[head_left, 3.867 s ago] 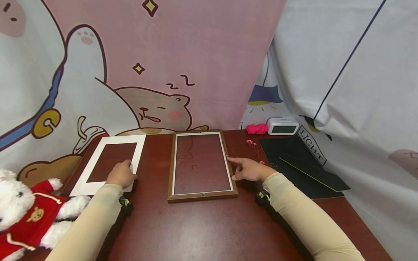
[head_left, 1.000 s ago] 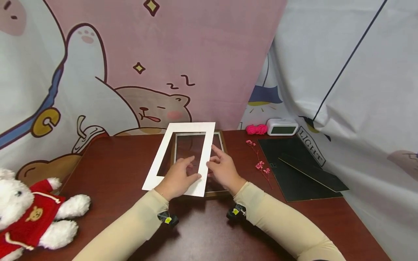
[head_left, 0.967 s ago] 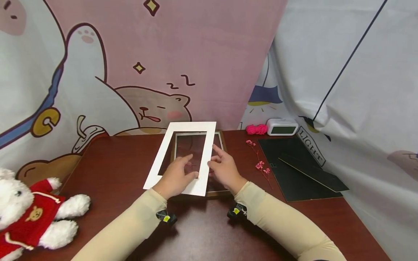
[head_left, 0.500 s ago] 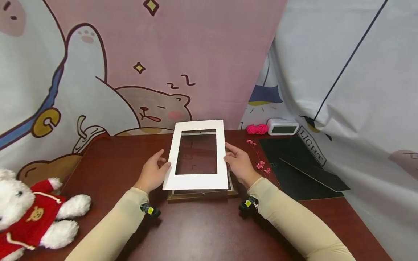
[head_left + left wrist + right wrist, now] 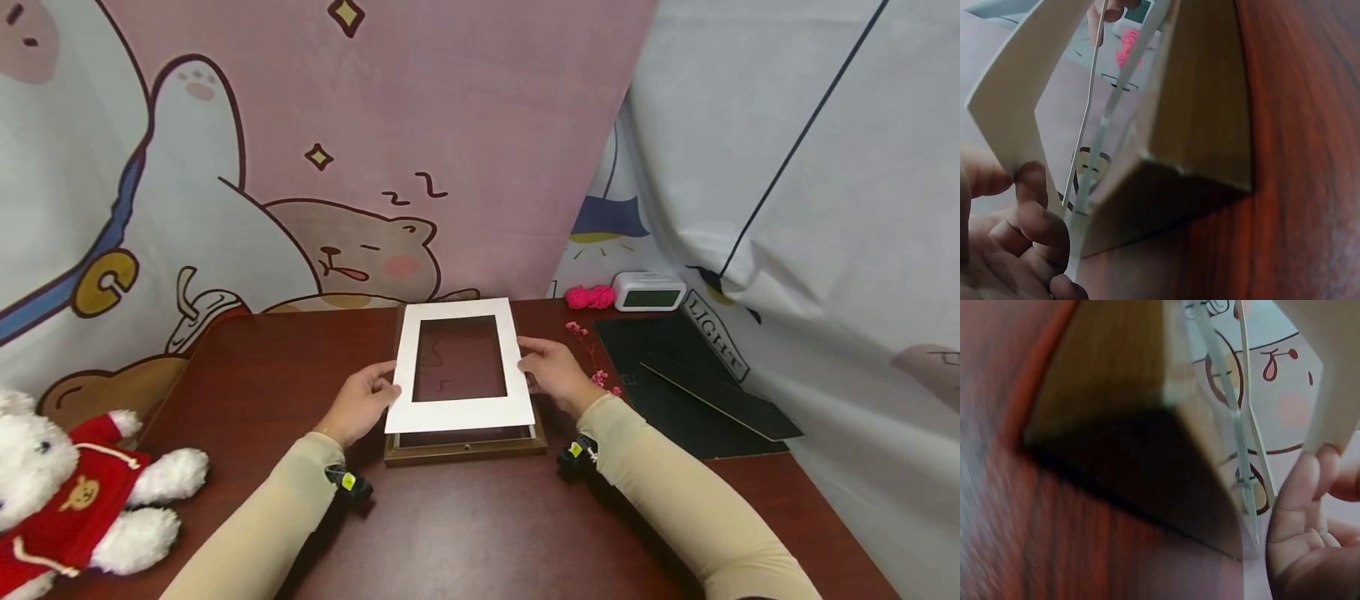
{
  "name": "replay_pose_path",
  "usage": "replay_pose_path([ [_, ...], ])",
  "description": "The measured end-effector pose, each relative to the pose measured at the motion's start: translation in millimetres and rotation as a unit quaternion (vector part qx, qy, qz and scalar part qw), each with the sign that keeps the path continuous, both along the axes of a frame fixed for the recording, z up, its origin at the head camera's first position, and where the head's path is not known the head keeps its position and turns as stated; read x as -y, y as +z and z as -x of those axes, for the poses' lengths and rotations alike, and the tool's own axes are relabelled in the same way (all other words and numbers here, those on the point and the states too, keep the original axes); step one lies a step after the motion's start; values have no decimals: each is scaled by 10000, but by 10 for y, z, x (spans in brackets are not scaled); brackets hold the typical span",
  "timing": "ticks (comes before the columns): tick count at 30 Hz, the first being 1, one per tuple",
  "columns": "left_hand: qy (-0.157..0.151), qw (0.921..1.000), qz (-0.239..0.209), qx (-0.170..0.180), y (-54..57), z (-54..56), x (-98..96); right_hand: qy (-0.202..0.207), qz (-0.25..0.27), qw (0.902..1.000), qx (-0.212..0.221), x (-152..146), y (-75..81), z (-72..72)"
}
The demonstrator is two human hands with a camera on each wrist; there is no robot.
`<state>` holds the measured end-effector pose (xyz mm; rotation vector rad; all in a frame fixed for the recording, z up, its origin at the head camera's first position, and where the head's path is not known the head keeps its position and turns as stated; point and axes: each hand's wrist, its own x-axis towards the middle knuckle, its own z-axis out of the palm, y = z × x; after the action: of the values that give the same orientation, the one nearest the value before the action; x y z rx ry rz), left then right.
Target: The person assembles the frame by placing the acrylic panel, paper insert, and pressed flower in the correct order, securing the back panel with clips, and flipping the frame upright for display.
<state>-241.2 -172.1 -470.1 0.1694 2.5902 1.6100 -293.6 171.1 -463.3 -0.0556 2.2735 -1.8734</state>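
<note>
One white mat point(image 5: 461, 415) is hovering, slightly tilted, over a brown frame point(image 5: 431, 454) near the middle of the worktop's point(image 5: 465, 533) far edge. The left hand point(image 5: 356, 404) and the right hand point(image 5: 557, 377) are clamping opposite sides of it between thumb and fingers, probably because thin card is needing support from both sides. The frame is lying flat, presumably so that neither hand is having to steady it. Dark boards point(image 5: 652, 337) are resting toward the right edge, likely leaving the middle free. The mat is looking plain and thin, its rectangular window showing a dark, glossy reflection. A gap is separating its near edge from the frame; whether the far edge is touching, one cannot tell.
</note>
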Motion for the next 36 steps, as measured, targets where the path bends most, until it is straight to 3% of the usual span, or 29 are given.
replay_pose_path([
  [10,-278,9994,172,106,-82,74,60,508,-795,9947,408,-63,-33,139],
  [19,-566,9972,447,175,-56,91,58,738,-1468,9864,61,-38,-32,149],
  [30,-707,9918,1062,-109,-49,111,135,569,-1647,9846,-111,-53,-25,151],
  [36,-859,9795,1747,-510,-93,52,230,361,-1705,9841,-348,-195,17,117],
])
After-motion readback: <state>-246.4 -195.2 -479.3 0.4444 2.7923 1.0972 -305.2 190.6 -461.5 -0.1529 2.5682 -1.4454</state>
